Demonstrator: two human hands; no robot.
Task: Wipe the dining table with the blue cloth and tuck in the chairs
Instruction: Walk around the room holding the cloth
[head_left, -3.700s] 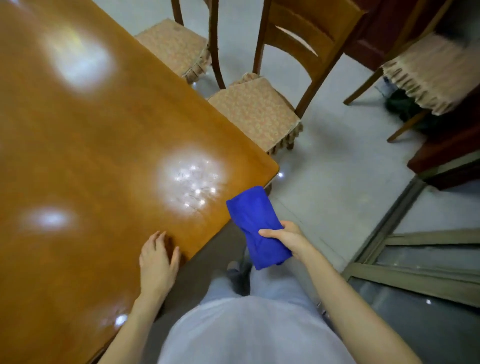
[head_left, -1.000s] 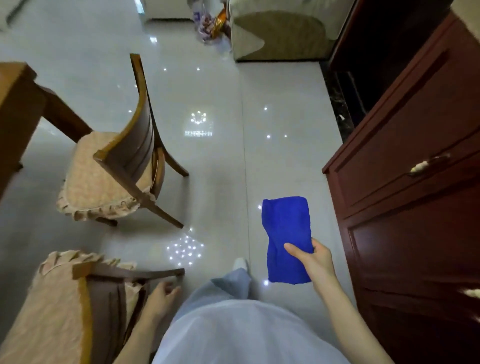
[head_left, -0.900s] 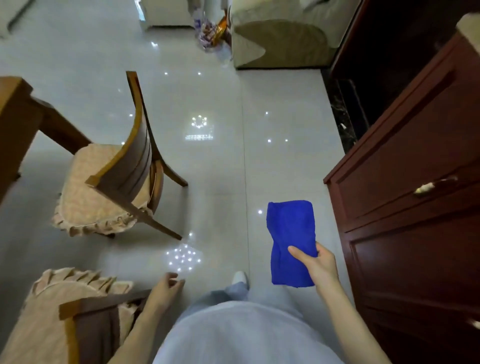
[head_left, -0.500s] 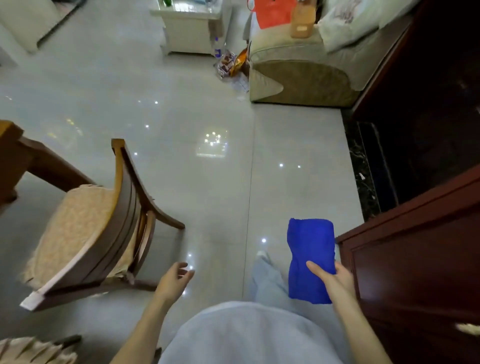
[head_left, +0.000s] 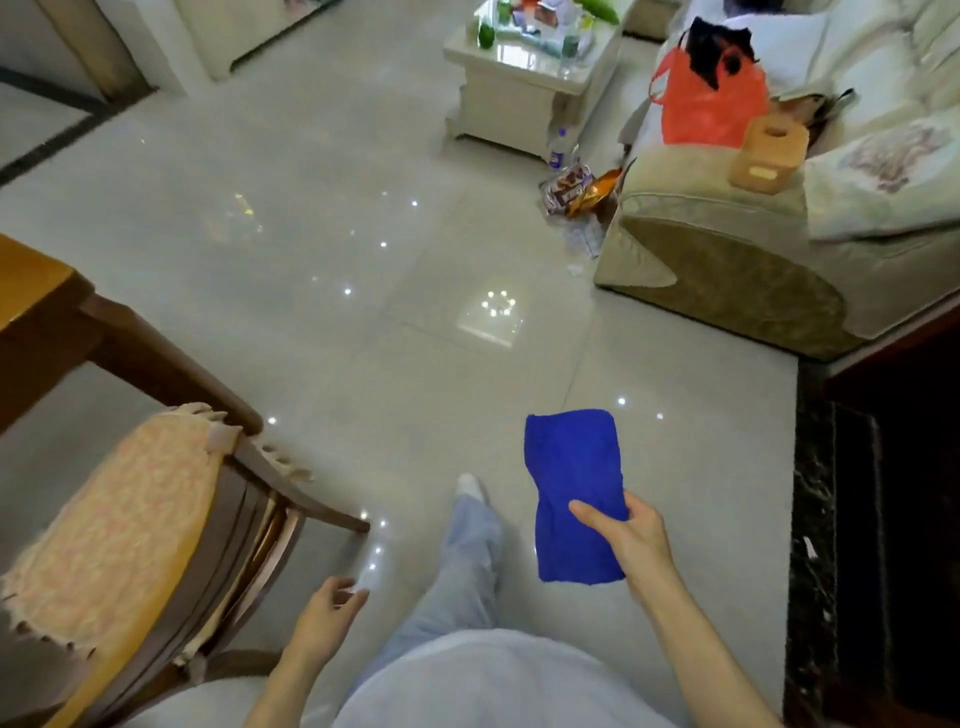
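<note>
Our right grip (head_left: 631, 540) pinches the blue cloth (head_left: 571, 478) at four o'clock. Our left grip (head_left: 324, 618) hangs loosely open and empty beside the chair (head_left: 130, 519) at eight o'clock. If we step carelessly, a foot may catch its splayed leg.

Right hand (head_left: 631, 535) pinching blue cloth (head_left: 574, 493), left hand (head_left: 324, 616) loose beside chair (head_left: 156, 525)

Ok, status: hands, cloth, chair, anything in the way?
Right hand pinches blue cloth, away from table. Left hand free, beside chair. Chair stands out from table. Nothing between left hand and chair.
</note>
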